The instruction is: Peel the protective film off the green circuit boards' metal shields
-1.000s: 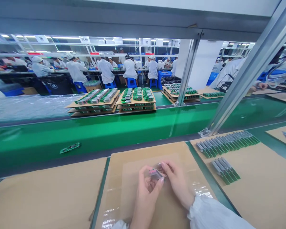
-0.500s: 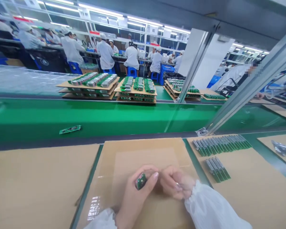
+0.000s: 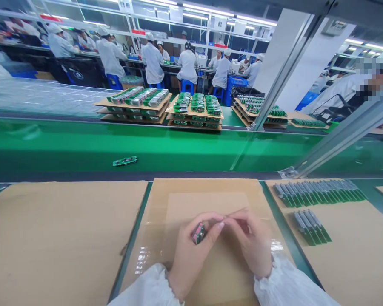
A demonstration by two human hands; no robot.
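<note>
My left hand (image 3: 191,250) grips a small green circuit board (image 3: 198,233) between thumb and fingers, held on edge above a cardboard sheet (image 3: 207,199) covered with clear film. My right hand (image 3: 253,242) is beside it, its fingertips meeting the left hand's at the board's top; whether it pinches the board or something thin I cannot tell. Both wrists wear white sleeves.
Rows of green circuit boards (image 3: 319,192) lie on cardboard at my right, with a shorter row (image 3: 311,227) below. One loose board (image 3: 125,161) lies on the green conveyor belt (image 3: 67,146). Stacked trays of boards (image 3: 194,109) stand beyond. Workers in white sit at far benches.
The view has tilted down and shifted. The board in my left hand turned from flat to on edge. My right hand drew back half a second ago, then returned to the left fingertips.
</note>
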